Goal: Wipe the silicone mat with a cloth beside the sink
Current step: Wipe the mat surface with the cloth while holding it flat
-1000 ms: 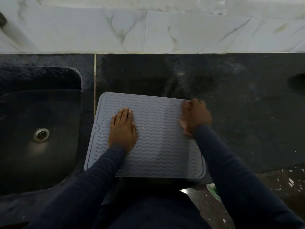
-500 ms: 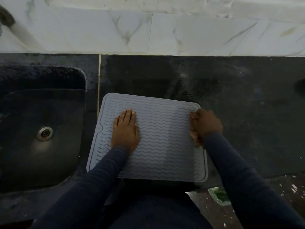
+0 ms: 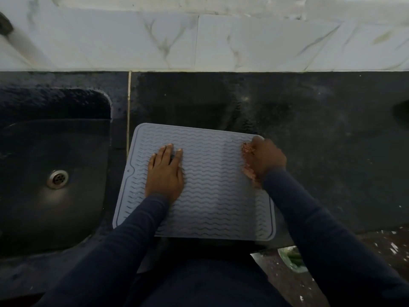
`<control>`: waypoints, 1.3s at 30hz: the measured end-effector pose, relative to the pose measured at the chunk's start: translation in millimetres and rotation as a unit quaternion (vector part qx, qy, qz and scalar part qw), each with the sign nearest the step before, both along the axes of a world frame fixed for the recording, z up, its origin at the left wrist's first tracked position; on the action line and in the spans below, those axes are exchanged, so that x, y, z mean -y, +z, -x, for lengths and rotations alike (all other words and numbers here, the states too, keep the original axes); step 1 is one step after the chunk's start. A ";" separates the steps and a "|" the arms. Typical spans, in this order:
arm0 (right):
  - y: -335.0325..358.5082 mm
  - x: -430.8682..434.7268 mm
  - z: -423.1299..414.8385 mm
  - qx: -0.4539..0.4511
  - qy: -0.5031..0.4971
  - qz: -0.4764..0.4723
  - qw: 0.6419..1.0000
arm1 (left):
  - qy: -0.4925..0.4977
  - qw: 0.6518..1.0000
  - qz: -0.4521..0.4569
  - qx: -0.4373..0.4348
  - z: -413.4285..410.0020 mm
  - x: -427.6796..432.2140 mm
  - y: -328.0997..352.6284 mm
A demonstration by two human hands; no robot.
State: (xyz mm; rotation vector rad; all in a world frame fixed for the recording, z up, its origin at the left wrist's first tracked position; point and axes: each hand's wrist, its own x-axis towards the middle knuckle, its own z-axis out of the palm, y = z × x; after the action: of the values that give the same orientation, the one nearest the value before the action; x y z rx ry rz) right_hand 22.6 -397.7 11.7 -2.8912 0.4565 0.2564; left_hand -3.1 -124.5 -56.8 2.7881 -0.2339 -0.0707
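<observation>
We see the mat (image 3: 210, 185), grey with wavy ribs, lying flat at centre frame on the dark counter (image 3: 321, 140), just right of the sink (image 3: 73, 140). Its lower edge reaches the counter's front.

Left hand (image 3: 164, 173) rests palm down on the mat's left half. The fingers are straight and laid close together, with one small gap between two of them.

Right hand (image 3: 264, 160) sits at the mat's upper right corner, fingers curled round a bunched pinkish cloth (image 3: 246, 149). The cloth touches the mat along its right edge.

Both arms are in dark sleeves.

We note the drain (image 3: 57, 179) in the sink basin at left of frame. A marbled tile wall (image 3: 199, 41) runs along the top. Something green (image 3: 293, 260) lies on the floor at lower right, too blurred to identify.
</observation>
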 end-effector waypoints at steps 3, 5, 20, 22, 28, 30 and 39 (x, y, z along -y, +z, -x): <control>7.7 -45.9 -9.7 0.047 0.083 -0.048 0.994 | 0.004 1.000 0.000 0.001 0.2 0.7 0.2; 5.2 -96.5 -4.4 0.048 0.160 -0.074 0.983 | 0.008 1.000 -0.005 0.000 0.0 1.4 0.5; 28.7 -37.8 -3.9 -0.026 0.184 0.047 0.981 | 0.002 1.000 0.006 0.006 -0.1 -1.1 -2.2; 25.6 -80.5 -0.5 0.018 0.184 -0.063 0.981 | 0.003 1.000 0.004 0.005 0.1 -0.8 -1.9; -8.4 -75.8 36.3 -0.031 0.167 -0.097 0.981 | -0.003 1.000 0.016 0.005 0.6 -1.3 -2.6; -8.5 -20.0 46.6 -0.026 0.069 -0.067 0.995 | -0.002 1.000 0.021 0.012 0.3 -1.7 -3.2; -9.4 -95.7 72.1 -0.013 0.116 -0.103 0.988 | -0.030 0.991 0.134 -0.001 12.5 -7.9 12.0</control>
State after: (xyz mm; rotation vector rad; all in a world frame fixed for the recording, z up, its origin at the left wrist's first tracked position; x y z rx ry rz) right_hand -49.5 -302.0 2.3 -2.7361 0.0878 0.3553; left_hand -15.6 -116.7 -44.7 2.5142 -0.3027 -0.0524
